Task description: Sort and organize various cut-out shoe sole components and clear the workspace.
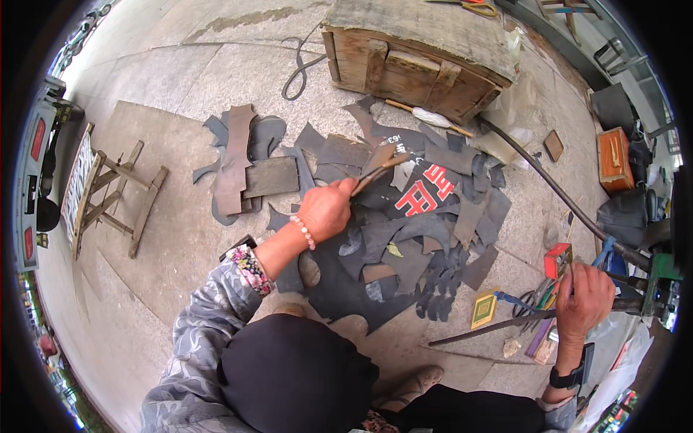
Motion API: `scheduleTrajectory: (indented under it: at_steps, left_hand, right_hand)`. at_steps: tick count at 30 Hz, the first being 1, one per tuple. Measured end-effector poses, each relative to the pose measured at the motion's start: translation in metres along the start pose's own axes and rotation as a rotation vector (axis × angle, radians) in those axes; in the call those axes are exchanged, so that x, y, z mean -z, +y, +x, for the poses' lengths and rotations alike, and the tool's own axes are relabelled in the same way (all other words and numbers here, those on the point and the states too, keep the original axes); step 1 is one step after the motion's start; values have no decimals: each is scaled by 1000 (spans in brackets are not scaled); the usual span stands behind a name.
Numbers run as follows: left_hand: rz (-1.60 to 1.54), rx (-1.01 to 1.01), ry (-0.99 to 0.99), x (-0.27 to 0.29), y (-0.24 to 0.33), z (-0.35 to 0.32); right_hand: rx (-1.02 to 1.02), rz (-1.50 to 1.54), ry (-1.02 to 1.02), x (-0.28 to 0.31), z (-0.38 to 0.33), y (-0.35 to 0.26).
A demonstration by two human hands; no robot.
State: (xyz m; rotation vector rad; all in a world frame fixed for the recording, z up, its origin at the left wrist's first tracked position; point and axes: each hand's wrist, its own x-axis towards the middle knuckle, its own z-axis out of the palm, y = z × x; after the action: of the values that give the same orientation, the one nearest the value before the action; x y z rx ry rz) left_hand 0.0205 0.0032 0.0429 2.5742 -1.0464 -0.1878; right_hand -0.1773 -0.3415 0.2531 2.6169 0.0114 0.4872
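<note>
on the pavement at far left stands a small wooden stool (pixel 119 195). beside it, rubber scraps (pixel 404 231) lie spread below a wooden crate (pixel 419 58). over them the left hand (pixel 326 209) is closed around a thin brown strip (pixel 375 172). the right hand (pixel 585 296) grips a metal rod (pixel 498 325) near scattered tools (scissors among them). sorting looks under way; next the strip likely needs careful placing.

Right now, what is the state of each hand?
Left hand: closed, holding a thin wooden-handled tool.
Right hand: closed around a long dark metal bar.
</note>
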Motion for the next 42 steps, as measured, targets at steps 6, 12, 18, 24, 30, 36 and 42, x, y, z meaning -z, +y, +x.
scheduleTrajectory:
  at_steps: [6, 12, 18, 24, 30, 36, 42]
  left_hand:
    - [-1091, 307, 116, 21, -52, -44]
    - [-1532, 562, 190, 89, -65, -64]
    - [-93, 467, 413, 56, -168, -83]
    - [-11, -12, 77, 32, -18, -27]
    - [187, -132, -105, -33, 65, 27]
    - [20, 9, -36, -57, 70, 44]
    - [-720, 227, -266, -68, 80, 26]
  right_hand:
    - [1, 25, 7, 2, 2, -3]
    - [-4, 16, -10, -4, -4, -1]
    - [8, -2, 25, 6, 2, 4]
    - [-20, 19, 17, -4, -3, 1]
    - [-31, 31, 55, -4, -1, -1]
    - [-36, 15, 48, -4, -3, 1]
    - [-41, 32, 50, -5, -6, 2]
